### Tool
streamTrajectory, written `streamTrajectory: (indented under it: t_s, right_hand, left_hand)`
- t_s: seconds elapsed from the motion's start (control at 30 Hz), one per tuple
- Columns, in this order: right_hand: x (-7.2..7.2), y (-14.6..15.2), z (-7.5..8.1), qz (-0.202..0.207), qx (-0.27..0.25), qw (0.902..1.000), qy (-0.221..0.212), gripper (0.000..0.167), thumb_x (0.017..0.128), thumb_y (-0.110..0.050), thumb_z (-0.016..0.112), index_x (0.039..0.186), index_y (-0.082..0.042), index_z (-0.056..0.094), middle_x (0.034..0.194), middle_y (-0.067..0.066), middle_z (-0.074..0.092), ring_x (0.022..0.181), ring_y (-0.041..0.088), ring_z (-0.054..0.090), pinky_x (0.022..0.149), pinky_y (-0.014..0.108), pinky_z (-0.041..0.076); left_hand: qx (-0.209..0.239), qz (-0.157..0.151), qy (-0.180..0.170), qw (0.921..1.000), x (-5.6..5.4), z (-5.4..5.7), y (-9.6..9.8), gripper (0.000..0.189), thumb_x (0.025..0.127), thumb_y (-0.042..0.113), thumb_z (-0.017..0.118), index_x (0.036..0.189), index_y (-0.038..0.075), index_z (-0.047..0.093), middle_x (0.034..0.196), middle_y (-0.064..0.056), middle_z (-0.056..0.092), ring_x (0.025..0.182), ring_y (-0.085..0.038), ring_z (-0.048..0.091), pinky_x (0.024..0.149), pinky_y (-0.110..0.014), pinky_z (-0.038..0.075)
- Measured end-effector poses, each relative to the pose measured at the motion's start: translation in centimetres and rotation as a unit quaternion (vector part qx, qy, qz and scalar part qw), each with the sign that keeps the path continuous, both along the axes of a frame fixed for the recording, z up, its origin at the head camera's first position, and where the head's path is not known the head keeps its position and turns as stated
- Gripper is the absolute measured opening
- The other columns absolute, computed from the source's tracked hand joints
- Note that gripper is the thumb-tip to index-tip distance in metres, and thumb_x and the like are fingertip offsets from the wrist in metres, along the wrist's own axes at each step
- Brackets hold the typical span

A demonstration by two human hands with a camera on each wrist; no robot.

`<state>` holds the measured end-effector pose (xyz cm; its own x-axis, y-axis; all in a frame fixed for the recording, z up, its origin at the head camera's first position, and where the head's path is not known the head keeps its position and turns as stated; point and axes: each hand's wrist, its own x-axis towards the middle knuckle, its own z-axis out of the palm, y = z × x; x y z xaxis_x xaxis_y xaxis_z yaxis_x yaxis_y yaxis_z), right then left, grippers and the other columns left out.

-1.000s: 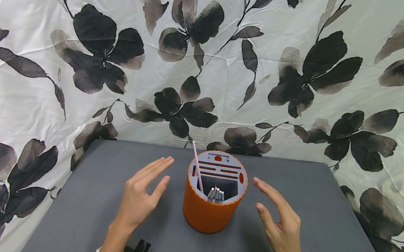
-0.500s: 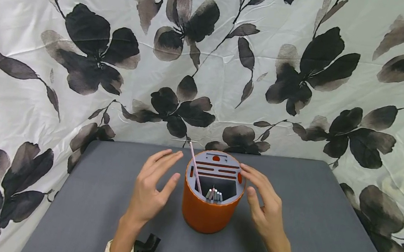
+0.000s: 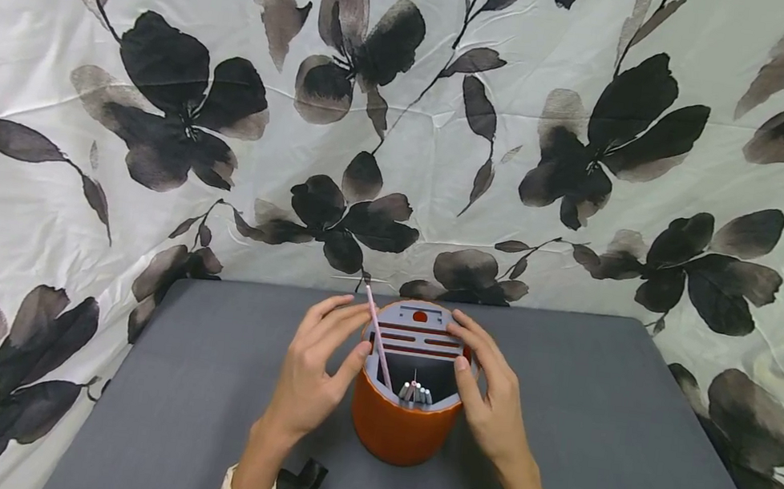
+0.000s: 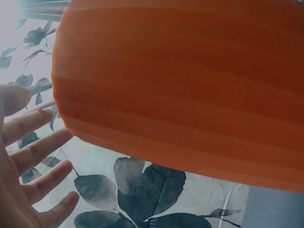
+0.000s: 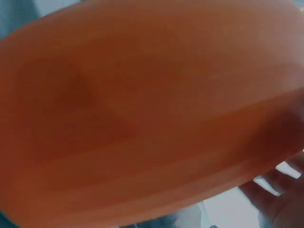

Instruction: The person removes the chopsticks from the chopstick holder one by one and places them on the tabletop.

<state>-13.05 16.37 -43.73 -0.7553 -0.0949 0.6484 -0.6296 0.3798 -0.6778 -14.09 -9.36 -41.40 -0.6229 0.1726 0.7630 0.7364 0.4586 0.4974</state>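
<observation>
An orange cylindrical desk organizer [image 3: 402, 439] stands upright between my hands. Its grey slotted top [image 3: 417, 346] has a deep compartment at the near side. A thin pink stick [image 3: 378, 336] leans out at the left, and several short grey-white rods [image 3: 416, 392] stand in the compartment. My left hand [image 3: 315, 373] is at the left rim, fingers extended, fingertips by the pink stick. On the right rim, the fingertips of my right hand [image 3: 490, 401] overlap the top. Both wrist views are filled by the orange wall, with fingers spread at its edge in the left wrist view.
The organizer stands on a grey table [image 3: 202, 384]. Behind the table's far edge hangs a white cloth [image 3: 491, 14] printed with dark flowers. Black straps or mounts [image 3: 302, 482] sit at both wrists.
Both hands have moved inward from either side to the organizer's rim. The organizer stays upright on the table; the head view has shifted slightly.
</observation>
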Motion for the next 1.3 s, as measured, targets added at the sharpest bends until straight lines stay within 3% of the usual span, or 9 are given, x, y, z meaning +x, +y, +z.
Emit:
streamTrajectory:
  t_s: [0.13, 0.27, 0.4, 0.5, 0.63, 0.73, 0.9, 1.03, 1.3]
  right_hand:
    - [0.4, -0.1, 0.1, -0.015, -0.012, 0.9969, -0.077, 0.049, 0.104, -0.004, 0.056, 0.151, -0.017, 0.053, 0.154, 0.004, 0.056, 0.135, 0.011, 0.057, 0.109, 0.011, 0.045]
    - [0.7, 0.0, 0.5, -0.029, -0.017, 0.9862, -0.162, 0.051, 0.108, -0.016, 0.056, 0.157, -0.024, 0.044, 0.15, 0.005, 0.058, 0.122, 0.007, 0.06, 0.099, 0.008, 0.048]
    - [1.1, 0.4, 1.2, -0.04, -0.013, 0.9722, -0.23, 0.047, 0.109, -0.025, 0.056, 0.154, -0.023, 0.046, 0.148, 0.007, 0.059, 0.124, 0.008, 0.058, 0.1, 0.008, 0.046]
    - [1.3, 0.7, 1.6, -0.053, 0.009, 0.9637, -0.261, 0.042, 0.109, -0.031, 0.055, 0.15, -0.021, 0.051, 0.144, 0.006, 0.063, 0.125, 0.012, 0.059, 0.103, 0.017, 0.05]
    - [1.3, 0.9, 1.8, -0.061, 0.029, 0.9546, -0.29, 0.042, 0.108, -0.039, 0.055, 0.147, -0.021, 0.053, 0.14, 0.007, 0.066, 0.126, 0.021, 0.061, 0.106, 0.042, 0.054]
    - [1.3, 0.8, 1.9, -0.067, 0.034, 0.9477, -0.31, 0.044, 0.108, -0.044, 0.054, 0.146, -0.022, 0.053, 0.139, 0.008, 0.066, 0.127, 0.024, 0.062, 0.107, 0.051, 0.051]
    - [1.5, 0.7, 2.2, -0.071, 0.04, 0.938, -0.337, 0.046, 0.107, -0.049, 0.053, 0.145, -0.025, 0.053, 0.139, 0.009, 0.066, 0.129, 0.026, 0.062, 0.108, 0.053, 0.049]
    - [1.5, 0.7, 2.2, -0.07, 0.035, 0.9346, -0.347, 0.047, 0.106, -0.05, 0.053, 0.145, -0.024, 0.052, 0.14, 0.009, 0.065, 0.129, 0.026, 0.061, 0.108, 0.053, 0.049]
    - [1.4, 0.6, 2.2, -0.076, 0.027, 0.9335, -0.349, 0.047, 0.106, -0.051, 0.053, 0.144, -0.024, 0.053, 0.138, 0.008, 0.065, 0.127, 0.025, 0.061, 0.106, 0.049, 0.049]
  left_hand:
    - [0.002, -0.002, -0.007, 1.0, -0.2, 0.0, 0.3, 0.032, 0.097, 0.012, 0.072, 0.129, 0.008, 0.073, 0.131, -0.007, 0.073, 0.137, -0.029, 0.054, 0.121, -0.041, 0.04]
    - [0.005, -0.006, -0.011, 0.9999, -0.5, 0.2, 0.6, 0.03, 0.098, 0.013, 0.072, 0.128, 0.01, 0.074, 0.131, -0.007, 0.073, 0.137, -0.028, 0.054, 0.121, -0.039, 0.039]
    - [0.01, -0.013, -0.026, 0.9995, -0.5, 0.5, 0.9, 0.028, 0.098, 0.014, 0.074, 0.125, 0.014, 0.076, 0.132, -0.004, 0.073, 0.137, -0.026, 0.054, 0.122, -0.038, 0.039]
    - [0.014, -0.021, -0.043, 0.9988, -0.5, 0.8, 1.1, 0.025, 0.097, 0.014, 0.075, 0.122, 0.015, 0.077, 0.132, -0.004, 0.073, 0.137, -0.027, 0.053, 0.121, -0.037, 0.039]
    - [0.015, -0.027, -0.057, 0.9979, -0.4, 1.1, 1.3, 0.019, 0.097, 0.015, 0.076, 0.116, 0.016, 0.078, 0.131, -0.004, 0.073, 0.136, -0.029, 0.054, 0.121, -0.037, 0.039]
    - [0.012, -0.028, -0.064, 0.9975, -0.4, 1.2, 1.3, 0.01, 0.097, 0.017, 0.076, 0.107, 0.016, 0.079, 0.128, -0.003, 0.074, 0.134, -0.027, 0.055, 0.12, -0.037, 0.04]
    - [-0.009, -0.016, -0.077, 0.9969, -0.1, 1.4, 1.0, 0.004, 0.093, 0.017, 0.08, 0.095, 0.015, 0.078, 0.119, 0.001, 0.077, 0.127, -0.021, 0.059, 0.112, -0.038, 0.043]
    - [-0.026, -0.01, -0.07, 0.9972, 0.1, 1.6, 0.8, 0.008, 0.089, 0.016, 0.083, 0.096, 0.016, 0.078, 0.114, 0.002, 0.077, 0.122, -0.019, 0.062, 0.107, -0.039, 0.045]
    - [-0.033, -0.021, -0.054, 0.9978, 0.6, 1.8, 1.1, 0.013, 0.088, 0.014, 0.084, 0.1, 0.014, 0.078, 0.105, 0.003, 0.077, 0.114, -0.019, 0.067, 0.112, -0.037, 0.046]
